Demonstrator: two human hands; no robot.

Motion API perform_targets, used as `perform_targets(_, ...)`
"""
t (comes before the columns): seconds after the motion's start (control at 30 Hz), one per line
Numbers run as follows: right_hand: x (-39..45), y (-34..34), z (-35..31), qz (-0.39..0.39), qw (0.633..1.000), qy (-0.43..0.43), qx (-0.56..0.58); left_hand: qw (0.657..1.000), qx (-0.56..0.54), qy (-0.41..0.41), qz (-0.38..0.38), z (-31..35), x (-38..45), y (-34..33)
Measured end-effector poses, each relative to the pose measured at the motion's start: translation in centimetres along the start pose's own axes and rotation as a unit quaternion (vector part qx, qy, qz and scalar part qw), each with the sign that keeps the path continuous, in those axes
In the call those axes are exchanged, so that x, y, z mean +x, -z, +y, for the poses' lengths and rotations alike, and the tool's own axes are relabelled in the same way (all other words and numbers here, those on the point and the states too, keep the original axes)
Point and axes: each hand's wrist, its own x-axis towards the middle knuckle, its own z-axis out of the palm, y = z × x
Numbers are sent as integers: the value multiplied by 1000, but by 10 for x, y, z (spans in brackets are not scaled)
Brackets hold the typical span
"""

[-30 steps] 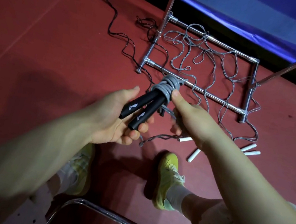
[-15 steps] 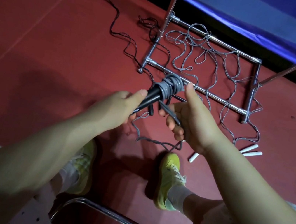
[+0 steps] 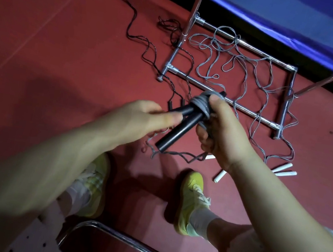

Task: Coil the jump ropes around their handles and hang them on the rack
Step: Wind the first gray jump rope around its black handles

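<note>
Two black jump-rope handles [image 3: 179, 128] are held together in front of me, with grey rope coiled [image 3: 200, 105] round their far ends. My left hand [image 3: 140, 119] grips the handles from the left. My right hand [image 3: 221, 130] holds the coil, thumb on top, fingers curled under it. A loose tail of the grey rope [image 3: 178, 155] hangs down to the floor below. The chrome rack [image 3: 226, 101] stands just beyond, its base frame on the red floor.
More grey rope [image 3: 254, 74] lies tangled over the rack base, with white handles [image 3: 284, 169] at the right. A black rope [image 3: 140, 39] trails to the left. A chrome chair frame [image 3: 122, 236] is at the bottom, between my feet in yellow shoes [image 3: 190, 199].
The handles have turned so their free ends point down toward me. My right hand has moved onto the coil, and my left hand has shifted over the handles.
</note>
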Motion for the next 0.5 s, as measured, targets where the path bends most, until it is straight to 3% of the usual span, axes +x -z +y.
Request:
perform_targets(0.1,1,2,-3,-10,996,39,80,963,-155,122,-183,9,-7,0)
perform_targets(0.2,0,3,-4,-52,990,99,86,912,-263,143,-278,13,-13,-3)
perform_targets(0.37,2,4,-4,-55,982,173,62,896,-300,144,-293,15,-11,-2)
perform_targets(0.5,4,10,-3,-64,991,113,-7,916,-268,130,-270,13,-10,-2)
